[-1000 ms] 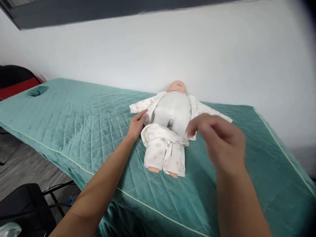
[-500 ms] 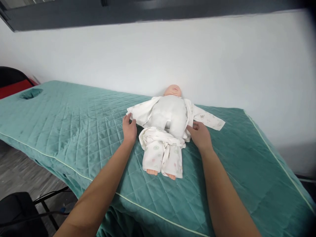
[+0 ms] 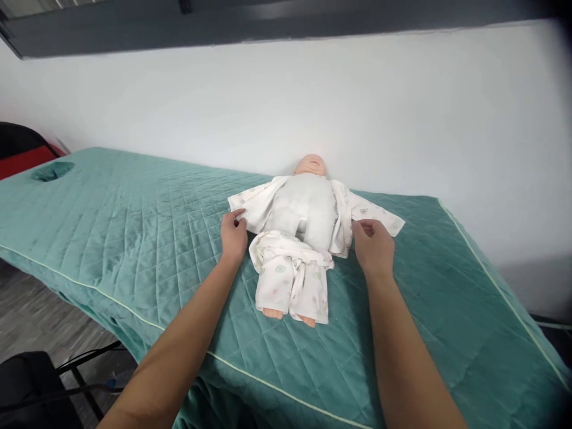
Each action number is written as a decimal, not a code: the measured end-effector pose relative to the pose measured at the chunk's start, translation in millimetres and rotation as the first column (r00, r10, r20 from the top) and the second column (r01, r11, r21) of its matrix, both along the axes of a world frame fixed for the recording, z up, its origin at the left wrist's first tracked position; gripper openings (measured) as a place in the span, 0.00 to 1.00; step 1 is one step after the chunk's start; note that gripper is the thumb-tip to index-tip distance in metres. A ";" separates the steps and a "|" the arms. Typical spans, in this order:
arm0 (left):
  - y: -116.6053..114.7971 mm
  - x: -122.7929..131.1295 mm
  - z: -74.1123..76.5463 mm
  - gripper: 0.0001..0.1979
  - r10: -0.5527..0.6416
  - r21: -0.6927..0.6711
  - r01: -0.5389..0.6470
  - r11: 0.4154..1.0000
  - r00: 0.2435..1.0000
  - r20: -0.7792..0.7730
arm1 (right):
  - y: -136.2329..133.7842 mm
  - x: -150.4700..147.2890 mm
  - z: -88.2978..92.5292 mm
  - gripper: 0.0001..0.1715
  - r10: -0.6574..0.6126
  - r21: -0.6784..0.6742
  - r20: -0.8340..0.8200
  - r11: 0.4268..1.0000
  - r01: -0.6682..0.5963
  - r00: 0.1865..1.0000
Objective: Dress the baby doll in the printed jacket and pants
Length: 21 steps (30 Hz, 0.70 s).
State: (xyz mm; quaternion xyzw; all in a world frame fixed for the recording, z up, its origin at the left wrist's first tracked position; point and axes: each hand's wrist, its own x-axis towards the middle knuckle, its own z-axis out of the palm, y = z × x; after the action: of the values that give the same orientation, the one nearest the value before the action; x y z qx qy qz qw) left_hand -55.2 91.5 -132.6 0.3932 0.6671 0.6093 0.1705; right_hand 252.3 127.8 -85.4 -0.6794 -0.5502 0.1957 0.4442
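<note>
A baby doll [image 3: 310, 164] lies on its back with its white cloth torso bare in front. Its white patterned baby jacket [image 3: 255, 202] is spread apart, a sleeve reaching out on each side. Patterned baby trousers [image 3: 277, 277] cover the legs, the waistband bunched below the torso and the feet [image 3: 272, 313] showing. My left hand [image 3: 234, 238] has its thumb and forefinger at the lower edge of the left-side sleeve, closed on the cloth. On the other side, my right hand [image 3: 374, 247] pinches the jacket between the front panel and the sleeve; its fingertips are partly hidden.
The doll lies on a green quilted bed cover [image 3: 147, 232] against a white wall [image 3: 179, 107]. A face hole [image 3: 52, 171] is at the bed's far left. Black-and-red seating [image 3: 27, 156] stands beyond it, and a black chair [image 3: 36, 387] is at the lower left.
My right hand has moved outward, away from the torso, and the jacket's right-side front panel now lies flatter. My left hand has slid slightly down along the sleeve.
</note>
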 end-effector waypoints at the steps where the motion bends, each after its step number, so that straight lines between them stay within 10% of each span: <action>1: -0.4 0.1 1.4 0.16 0.029 -0.004 -0.029 1.000 0.999 -0.014 | -1.6 -2.3 0.2 0.14 0.033 -0.029 0.007 0.999 -0.032 0.999; 5: -1.9 0.6 4.7 0.19 0.103 0.029 -0.101 0.994 0.993 -0.055 | -6.8 -10.0 -0.8 0.17 0.128 -0.160 0.056 0.980 -0.118 0.990; 12: -3.1 0.2 3.9 0.19 0.108 0.010 -0.107 0.994 0.992 -0.072 | -8.1 -13.1 3.6 0.19 0.154 -0.191 -0.413 0.949 -0.251 0.898; 16: -3.3 -0.4 5.8 0.17 0.113 0.002 -0.114 0.994 0.989 -0.091 | -3.1 21.6 10.1 0.21 -0.132 -0.087 -0.469 0.991 0.103 0.874; 21: -4.7 0.2 8.4 0.15 0.114 -0.012 -0.117 0.993 0.985 -0.128 | -8.0 61.0 14.5 0.14 -0.332 0.009 -0.103 0.942 0.335 0.938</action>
State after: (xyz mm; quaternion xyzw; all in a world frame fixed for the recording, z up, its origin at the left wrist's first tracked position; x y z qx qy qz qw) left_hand -55.0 86.8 -124.2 0.3903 0.7042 0.5853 0.0959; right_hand 313.3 119.8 -70.9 -0.7462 -0.4068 0.1439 0.5070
